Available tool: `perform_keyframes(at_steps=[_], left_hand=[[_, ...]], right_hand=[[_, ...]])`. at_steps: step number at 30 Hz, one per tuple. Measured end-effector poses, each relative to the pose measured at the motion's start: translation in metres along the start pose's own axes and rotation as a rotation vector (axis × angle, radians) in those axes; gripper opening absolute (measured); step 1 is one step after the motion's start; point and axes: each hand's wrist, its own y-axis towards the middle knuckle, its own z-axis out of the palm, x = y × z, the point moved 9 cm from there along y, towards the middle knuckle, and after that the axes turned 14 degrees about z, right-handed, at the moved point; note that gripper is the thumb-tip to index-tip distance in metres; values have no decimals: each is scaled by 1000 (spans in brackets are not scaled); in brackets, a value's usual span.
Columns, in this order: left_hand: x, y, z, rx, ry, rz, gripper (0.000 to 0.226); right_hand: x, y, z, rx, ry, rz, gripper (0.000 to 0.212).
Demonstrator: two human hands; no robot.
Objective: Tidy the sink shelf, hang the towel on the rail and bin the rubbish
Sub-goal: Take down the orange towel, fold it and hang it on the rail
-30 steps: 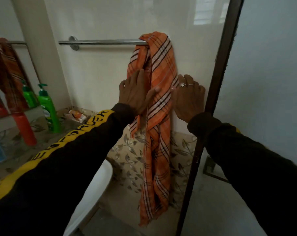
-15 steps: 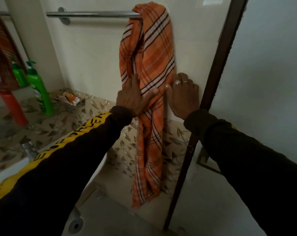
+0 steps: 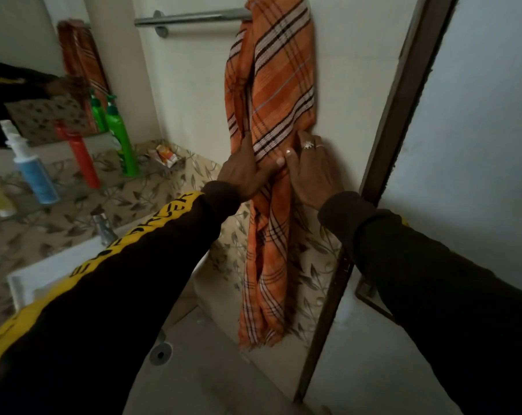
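1. Hanging from the right end of the rail (image 3: 193,18) at 12 o'clock, the orange plaid towel (image 3: 279,85) drops in a bunched column down the white wall
2. Left hand (image 3: 247,172): at centre frame, fingers flat against the towel's left edge, thumb laid across the cloth; no grip is formed
3. Right hand (image 3: 310,169): just beside the left hand, toward 3 o'clock, fingers straight and pressing the towel's right edge to the wall; rings are visible on two fingers
4. Sink shelf (image 3: 151,175), 9 to 10 o'clock: green bottle (image 3: 119,136), red bottle (image 3: 81,160) and blue spray bottle (image 3: 32,172) stand upright
5. Crumpled wrapper (image 3: 165,154): lies at the shelf's right end, near the green bottle
6. Sink (image 3: 59,265): at 8 o'clock, below the shelf
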Motion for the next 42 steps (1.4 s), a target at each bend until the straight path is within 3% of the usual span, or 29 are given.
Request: perform_keyframes(at_steps=[5, 10, 16, 23, 30, 36, 42], left_hand=[[2, -1, 10, 42, -14, -61, 91], [-4, 9, 10, 27, -9, -75, 73], [-10, 10, 3, 60, 16, -37, 67], [-4, -5, -2, 96, 36, -48, 40], [-5, -15, -5, 67, -13, -73, 42], [-13, -10, -11, 60, -82, -71, 55], [-16, 7, -29, -2, -124, -108, 53]], right_hand=[[0, -6, 6, 106, 16, -42, 47], [17, -8, 8, 124, -55, -132, 41], [30, -12, 6, 100, -75, -127, 36], [35, -21, 3, 85, -141, -109, 41], [32, -21, -21, -109, -128, -25, 56], [41, -13, -36, -128, -61, 9, 60], [44, -6, -41, -100, -10, -3, 57]])
